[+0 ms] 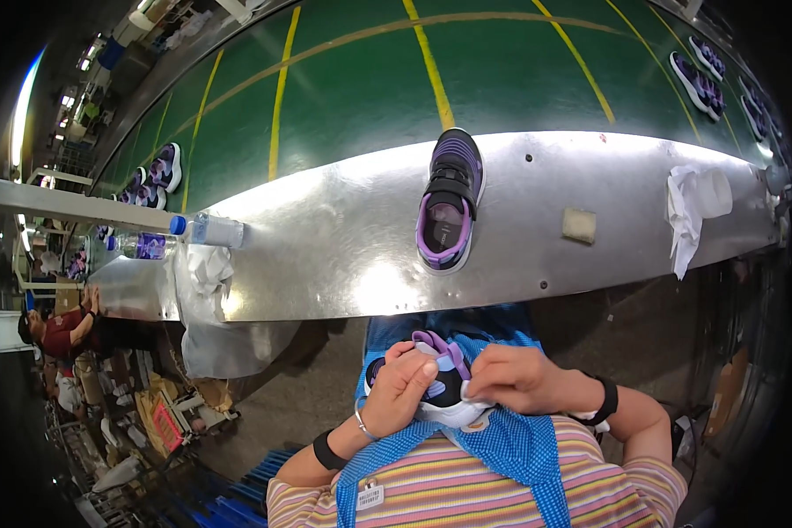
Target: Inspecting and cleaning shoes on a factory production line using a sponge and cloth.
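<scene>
Close to my lap, a black and purple sneaker (pixel 451 385) with a white sole is held in my left hand (pixel 394 394), whose fingers are wrapped over its side. My right hand (pixel 515 380) is closed in a pinch against the opposite side of the shoe, near the sole. A small whitish bit shows at its fingertips, too small to name. Ahead of me, a matching sneaker (pixel 450 198) with a black strap stands upright on the metal ledge, its toe reaching the green belt.
On the metal ledge (pixel 326 264) lie a beige sponge block (pixel 578 225), crumpled white paper (pixel 683 216) beside a white roll (pixel 714 192), and plastic bottles (pixel 216 231). Sneakers (pixel 697 85) sit on the green belt (pixel 352 97). A plastic bag (pixel 224 339) hangs at left; a person (pixel 64 334) stands farther left.
</scene>
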Available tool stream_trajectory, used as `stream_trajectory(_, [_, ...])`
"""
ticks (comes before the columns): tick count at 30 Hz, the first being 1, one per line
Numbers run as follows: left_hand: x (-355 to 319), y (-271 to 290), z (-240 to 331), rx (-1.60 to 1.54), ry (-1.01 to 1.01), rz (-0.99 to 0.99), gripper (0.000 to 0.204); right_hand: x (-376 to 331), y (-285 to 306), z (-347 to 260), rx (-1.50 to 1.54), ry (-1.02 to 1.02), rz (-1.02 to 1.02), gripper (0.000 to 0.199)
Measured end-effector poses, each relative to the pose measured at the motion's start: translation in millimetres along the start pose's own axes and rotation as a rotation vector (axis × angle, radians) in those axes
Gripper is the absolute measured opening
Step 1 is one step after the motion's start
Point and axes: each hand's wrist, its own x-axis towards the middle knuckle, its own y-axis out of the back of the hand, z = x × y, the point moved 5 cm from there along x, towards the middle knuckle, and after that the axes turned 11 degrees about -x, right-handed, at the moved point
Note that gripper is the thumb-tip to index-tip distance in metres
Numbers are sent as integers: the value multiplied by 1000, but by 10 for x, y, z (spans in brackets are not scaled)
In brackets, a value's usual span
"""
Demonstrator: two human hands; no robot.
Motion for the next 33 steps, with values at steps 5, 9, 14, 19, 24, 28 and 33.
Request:
stream_trajectory(5, [-42, 135, -31, -49, -18, 80, 26, -221, 545, 266, 266, -413, 212, 5])
stream_trajectory(9, [-126, 253, -54, -195, 14, 259, 29, -600, 1403, 441, -77, -449, 848, 9])
stream_trajectory(14, [-233, 419, -140, -420, 108, 433, 34, -1296, 2605, 1189, -377, -421, 1137, 19])
stream_trajectory(19, [-364, 567, -63, -488, 74, 572, 41, -1593, 3082, 1795, -1322, -682, 715, 32])
stream_trajectory(24, [-412, 657, 224, -150, -103, 614, 34, -1230, 2616, 1146, -1510, -430, 1032, 32])
stream_trajectory(28, [-476, 878, 641, -61, -322, 565, 49, -318, 1805, 565, -831, -240, 802, 20])
stream_trajectory(33, [-21, 1059, 802, 293, -740, 534, 38, 471, 740, 367, -358, -286, 175, 33])
